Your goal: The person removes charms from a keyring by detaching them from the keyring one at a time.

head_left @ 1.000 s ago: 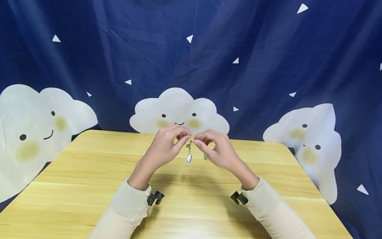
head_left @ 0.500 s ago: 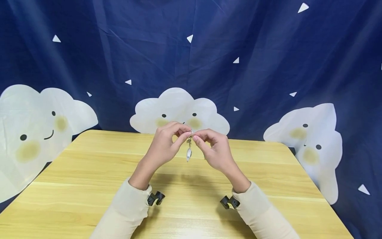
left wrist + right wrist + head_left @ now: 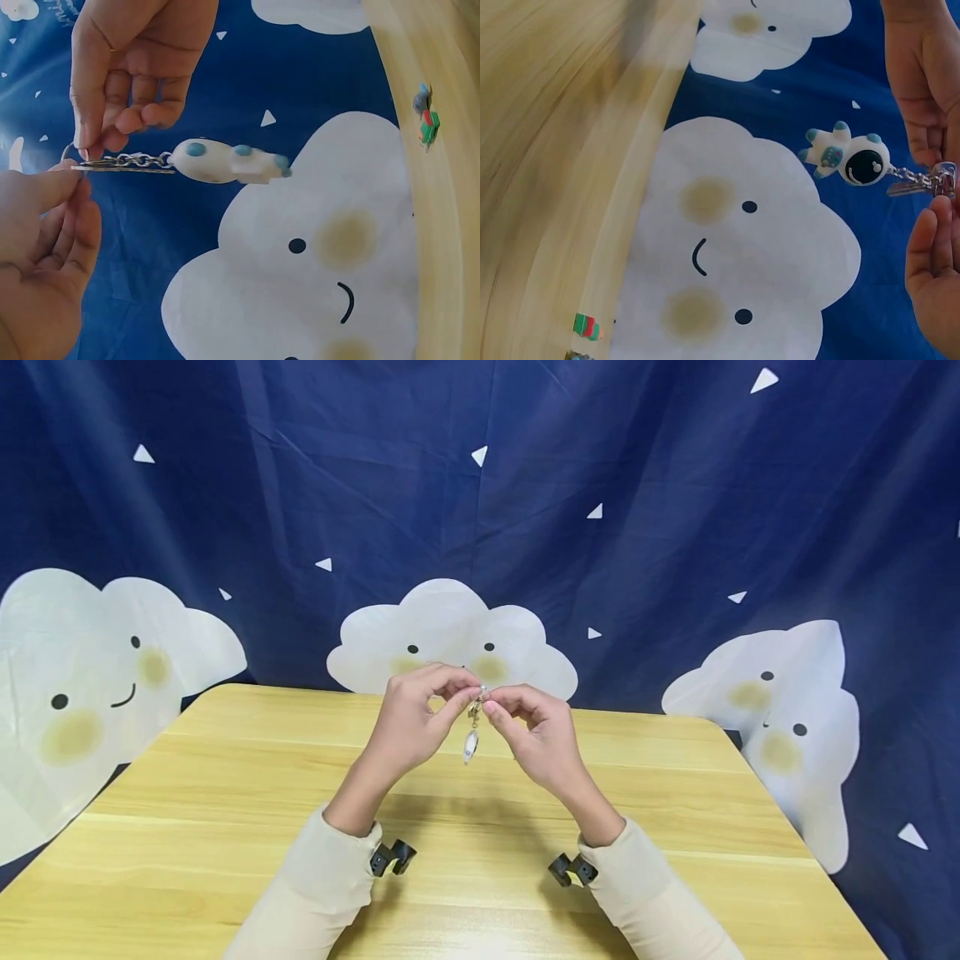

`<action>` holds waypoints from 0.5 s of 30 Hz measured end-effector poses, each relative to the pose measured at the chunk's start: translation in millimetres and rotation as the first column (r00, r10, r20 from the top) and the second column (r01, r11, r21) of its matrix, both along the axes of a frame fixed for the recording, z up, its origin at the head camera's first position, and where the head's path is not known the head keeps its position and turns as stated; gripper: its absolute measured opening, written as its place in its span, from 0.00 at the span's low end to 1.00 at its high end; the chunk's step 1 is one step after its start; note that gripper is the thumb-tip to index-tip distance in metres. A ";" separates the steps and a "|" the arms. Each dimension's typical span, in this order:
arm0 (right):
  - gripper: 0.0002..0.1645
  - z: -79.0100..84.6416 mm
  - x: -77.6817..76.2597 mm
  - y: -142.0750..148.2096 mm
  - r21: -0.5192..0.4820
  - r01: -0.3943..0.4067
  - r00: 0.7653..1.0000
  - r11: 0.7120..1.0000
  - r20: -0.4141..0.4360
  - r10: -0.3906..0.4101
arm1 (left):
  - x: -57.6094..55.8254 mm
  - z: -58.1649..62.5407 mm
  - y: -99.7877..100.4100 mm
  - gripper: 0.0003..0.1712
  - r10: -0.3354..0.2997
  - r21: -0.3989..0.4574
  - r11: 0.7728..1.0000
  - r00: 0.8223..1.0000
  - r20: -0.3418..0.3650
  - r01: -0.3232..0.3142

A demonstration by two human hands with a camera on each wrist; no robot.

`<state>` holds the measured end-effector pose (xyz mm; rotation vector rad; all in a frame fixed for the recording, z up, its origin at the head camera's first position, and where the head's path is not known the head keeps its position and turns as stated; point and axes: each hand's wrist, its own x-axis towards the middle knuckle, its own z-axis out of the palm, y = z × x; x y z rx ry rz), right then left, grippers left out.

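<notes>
Over the middle of the table, both hands hold a keychain by its top. My left hand (image 3: 412, 718) pinches the metal ring (image 3: 67, 152) between thumb and fingers. The thumb and forefinger of my right hand (image 3: 542, 727) pinch the ring from the other side. Below the fingers hangs a white astronaut charm (image 3: 862, 161) with a black visor and blue-tipped limbs, joined by a short chain (image 3: 139, 159). Alongside the chain lies a flat metal key (image 3: 907, 189). The fingertips partly hide the ring.
Small figures lie on the wooden table (image 3: 225, 793) near its far edge: a green and red one (image 3: 429, 129) and a grey one (image 3: 421, 101). Behind the table hangs a dark blue curtain (image 3: 525, 543) with clouds.
My right hand has moved slightly left, and its fingers have come closer to the left hand's. The charm has risen a little and swung left. The left hand has barely moved.
</notes>
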<state>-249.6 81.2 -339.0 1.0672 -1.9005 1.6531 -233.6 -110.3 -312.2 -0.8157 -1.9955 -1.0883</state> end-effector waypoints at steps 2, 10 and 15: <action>0.07 -0.7 -1.0 0.6 0.012 0.004 1.000 1.000 -0.009 -0.004 | -0.4 0.2 -0.2 0.03 0.011 -0.031 0.999 0.999 -0.041 -0.013; 0.06 -1.9 -2.7 3.2 0.073 0.039 0.998 0.997 -0.041 -0.036 | -0.9 -0.1 -0.5 0.03 -0.001 -0.106 0.994 0.995 -0.105 -0.010; 0.06 -4.2 -3.5 4.4 0.120 0.064 0.998 0.991 -0.028 -0.061 | 0.4 0.6 -1.4 0.03 -0.012 -0.133 0.991 0.991 -0.132 -0.006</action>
